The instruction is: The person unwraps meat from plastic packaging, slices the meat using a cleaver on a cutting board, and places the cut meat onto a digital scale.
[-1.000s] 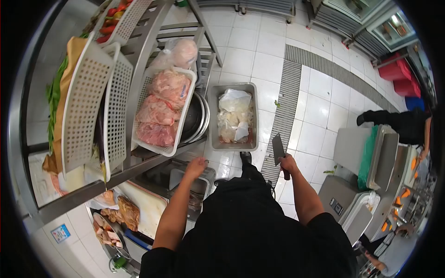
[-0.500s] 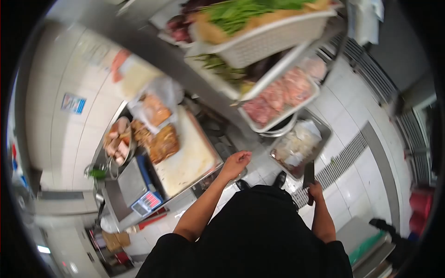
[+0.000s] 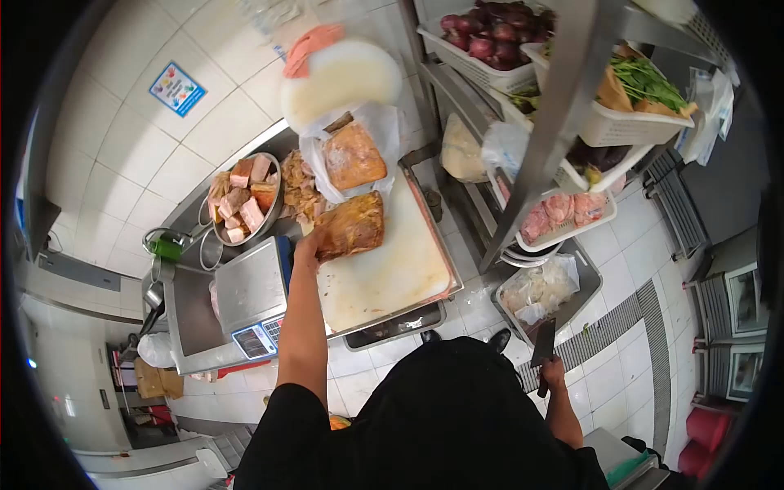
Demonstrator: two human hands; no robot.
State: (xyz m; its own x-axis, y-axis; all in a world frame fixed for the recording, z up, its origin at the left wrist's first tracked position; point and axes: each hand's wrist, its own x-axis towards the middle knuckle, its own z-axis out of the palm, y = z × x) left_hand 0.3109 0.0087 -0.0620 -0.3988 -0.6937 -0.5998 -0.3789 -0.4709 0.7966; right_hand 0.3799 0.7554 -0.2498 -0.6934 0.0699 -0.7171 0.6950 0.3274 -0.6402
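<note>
My left hand [image 3: 308,248] reaches onto the white cutting board [image 3: 392,273] and grips the left end of a browned slab of meat [image 3: 353,226]; its fingertips are partly hidden against the meat. Down at my right side, my right hand [image 3: 553,372] is wrapped around the handle of a cleaver [image 3: 543,343], its broad dark blade pointing up and away from me. Just beyond the gripped slab, a second slab of meat [image 3: 355,155] lies on a white plastic bag [image 3: 313,155]. Shredded meat pieces [image 3: 300,186] lie left of the bag.
A metal bowl [image 3: 276,194] holds chunks of pork [image 3: 251,214]. Nearer stands a digital scale [image 3: 251,273]. To the right, a metal rack [image 3: 555,139] carries baskets of red onions [image 3: 494,33] and greens [image 3: 649,82]. Below it, a grey tub [image 3: 590,286] sits on the floor.
My view has swung left toward the counter. My left hand has moved from above the floor, beside the board, onto the meat slab. The cleaver stays in my right hand.
</note>
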